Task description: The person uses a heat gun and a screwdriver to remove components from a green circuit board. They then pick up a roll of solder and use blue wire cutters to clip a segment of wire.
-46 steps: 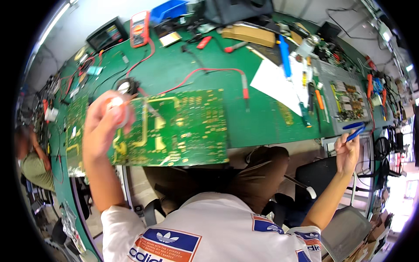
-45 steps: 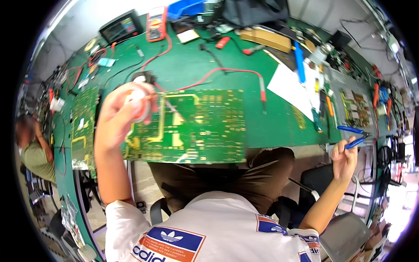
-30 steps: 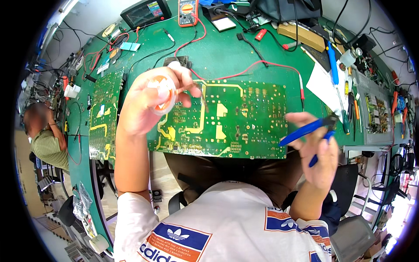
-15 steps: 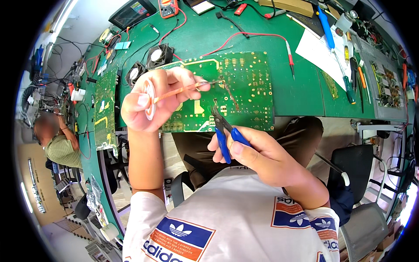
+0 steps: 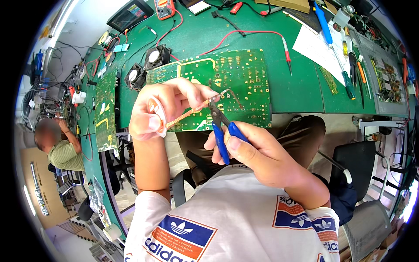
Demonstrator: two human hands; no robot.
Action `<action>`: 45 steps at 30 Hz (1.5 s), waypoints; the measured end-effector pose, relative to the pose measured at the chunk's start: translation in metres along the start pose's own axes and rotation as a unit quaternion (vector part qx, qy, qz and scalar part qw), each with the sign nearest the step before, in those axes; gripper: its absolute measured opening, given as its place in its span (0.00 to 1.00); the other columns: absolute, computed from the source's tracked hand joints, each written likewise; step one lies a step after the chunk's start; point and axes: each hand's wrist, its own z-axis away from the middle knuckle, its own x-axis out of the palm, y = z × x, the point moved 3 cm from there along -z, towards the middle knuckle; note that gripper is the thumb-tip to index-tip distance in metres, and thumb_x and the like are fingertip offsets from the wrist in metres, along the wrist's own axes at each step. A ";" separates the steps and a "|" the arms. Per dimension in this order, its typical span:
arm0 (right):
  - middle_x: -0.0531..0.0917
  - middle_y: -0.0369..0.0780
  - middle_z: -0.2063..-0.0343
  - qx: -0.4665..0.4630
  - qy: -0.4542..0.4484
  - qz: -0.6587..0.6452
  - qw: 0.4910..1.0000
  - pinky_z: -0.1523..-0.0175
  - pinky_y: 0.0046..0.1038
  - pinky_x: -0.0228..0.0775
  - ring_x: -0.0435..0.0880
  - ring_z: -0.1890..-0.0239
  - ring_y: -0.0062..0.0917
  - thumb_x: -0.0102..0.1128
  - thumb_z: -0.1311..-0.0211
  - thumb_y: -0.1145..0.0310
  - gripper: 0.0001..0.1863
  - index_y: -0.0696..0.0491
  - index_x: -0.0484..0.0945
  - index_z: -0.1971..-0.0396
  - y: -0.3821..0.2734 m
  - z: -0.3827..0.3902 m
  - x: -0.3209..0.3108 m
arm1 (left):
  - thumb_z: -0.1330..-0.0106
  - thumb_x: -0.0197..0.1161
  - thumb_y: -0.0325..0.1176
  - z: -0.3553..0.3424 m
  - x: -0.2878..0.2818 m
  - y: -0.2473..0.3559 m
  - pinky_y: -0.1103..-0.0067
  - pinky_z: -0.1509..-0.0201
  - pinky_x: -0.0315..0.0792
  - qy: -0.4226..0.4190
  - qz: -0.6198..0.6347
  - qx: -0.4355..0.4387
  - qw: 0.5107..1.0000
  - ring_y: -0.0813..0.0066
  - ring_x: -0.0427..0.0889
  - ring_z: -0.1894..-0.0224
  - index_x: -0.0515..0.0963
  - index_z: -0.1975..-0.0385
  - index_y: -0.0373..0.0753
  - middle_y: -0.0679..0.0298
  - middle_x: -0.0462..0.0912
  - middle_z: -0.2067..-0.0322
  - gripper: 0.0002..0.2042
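Note:
My left hand (image 5: 168,107) is closed on a small white spool of copper desoldering braid (image 5: 157,114). A strip of the braid runs out past my fingertips, and its far end is bent and darkened. In my right hand (image 5: 257,150) are blue-handled flush cutters (image 5: 222,133), held by both grips. Their jaws meet the braid just beyond my left fingertips; whether the blades are closed on it is too small to tell. Beneath both hands lies a large green circuit board (image 5: 244,87) at the table's front edge, partly covered by my left hand.
Two black fans (image 5: 157,56) stand behind the board. A red test probe (image 5: 287,56) lies to its right, its lead curving back. Screwdrivers (image 5: 349,87) and papers (image 5: 305,48) lie farther right. Another board (image 5: 106,109) is at left, and a person (image 5: 65,150) sits beyond it.
The cutters' jaws have come up to the braid, where before they were apart from it. My left hand has moved slightly right and down with the spool.

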 end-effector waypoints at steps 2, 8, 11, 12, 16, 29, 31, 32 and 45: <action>0.77 0.35 0.69 0.005 0.008 -0.005 1.000 0.58 0.21 0.69 0.74 0.66 0.15 0.47 0.23 0.58 0.18 0.61 0.75 0.58 0.000 0.000 0.000 | 0.44 0.66 0.47 0.002 0.000 0.001 0.54 0.39 0.64 0.005 -0.013 0.002 1.000 0.41 0.73 0.41 0.74 0.81 0.43 0.55 0.78 0.58 0.15; 0.79 0.37 0.74 0.012 0.023 0.033 0.999 0.64 0.21 0.70 0.76 0.70 0.15 0.47 0.24 0.57 0.20 0.61 0.77 0.61 -0.001 -0.003 0.000 | 0.41 0.65 0.46 0.007 -0.002 0.004 0.54 0.38 0.66 0.025 -0.020 -0.012 0.999 0.39 0.73 0.40 0.74 0.80 0.42 0.53 0.79 0.58 0.15; 0.79 0.37 0.75 0.015 0.027 0.029 0.999 0.66 0.21 0.70 0.77 0.72 0.15 0.47 0.24 0.57 0.20 0.61 0.78 0.63 0.003 -0.004 0.001 | 0.41 0.65 0.45 0.008 -0.004 0.004 0.55 0.41 0.69 0.039 -0.028 -0.007 0.999 0.40 0.73 0.41 0.73 0.79 0.42 0.52 0.79 0.58 0.15; 0.79 0.37 0.75 0.019 0.024 0.029 0.999 0.66 0.21 0.70 0.77 0.72 0.15 0.47 0.24 0.57 0.20 0.61 0.78 0.63 0.004 -0.004 0.001 | 0.41 0.64 0.45 0.007 -0.004 0.004 0.56 0.42 0.70 0.045 -0.027 -0.002 0.999 0.40 0.74 0.41 0.73 0.79 0.42 0.52 0.79 0.58 0.14; 0.80 0.37 0.75 0.026 0.023 0.023 0.999 0.65 0.21 0.70 0.77 0.72 0.15 0.47 0.24 0.58 0.20 0.61 0.78 0.64 0.007 -0.004 0.003 | 0.42 0.64 0.44 0.010 -0.009 0.004 0.59 0.46 0.72 0.064 -0.030 0.014 0.997 0.44 0.76 0.45 0.73 0.78 0.41 0.51 0.80 0.59 0.14; 0.79 0.37 0.77 0.036 0.026 0.033 0.998 0.68 0.20 0.67 0.76 0.74 0.14 0.47 0.25 0.58 0.20 0.60 0.79 0.65 0.006 -0.005 0.003 | 0.44 0.64 0.43 0.012 -0.009 0.005 0.62 0.50 0.72 0.066 -0.043 0.017 0.997 0.49 0.79 0.54 0.73 0.79 0.40 0.49 0.83 0.64 0.14; 0.79 0.36 0.78 0.038 0.028 0.031 0.998 0.68 0.19 0.66 0.76 0.74 0.14 0.48 0.25 0.58 0.19 0.60 0.79 0.66 0.006 -0.004 0.003 | 0.45 0.64 0.43 0.012 -0.009 0.005 0.62 0.49 0.71 0.071 -0.039 0.012 0.997 0.49 0.79 0.54 0.73 0.79 0.40 0.49 0.83 0.65 0.13; 0.79 0.36 0.78 0.039 0.030 0.030 0.998 0.69 0.19 0.66 0.76 0.74 0.14 0.48 0.25 0.58 0.19 0.60 0.78 0.66 0.006 -0.004 0.003 | 0.45 0.64 0.42 0.012 -0.008 0.005 0.61 0.49 0.70 0.068 -0.041 0.015 0.997 0.49 0.79 0.55 0.73 0.79 0.40 0.49 0.83 0.65 0.13; 0.77 0.34 0.83 0.034 0.074 0.046 0.996 0.75 0.18 0.64 0.74 0.80 0.12 0.52 0.26 0.58 0.21 0.59 0.77 0.75 0.005 -0.006 0.000 | 0.45 0.65 0.40 0.012 -0.002 0.002 0.59 0.53 0.72 0.072 -0.057 0.033 0.995 0.53 0.81 0.65 0.74 0.79 0.38 0.49 0.83 0.70 0.12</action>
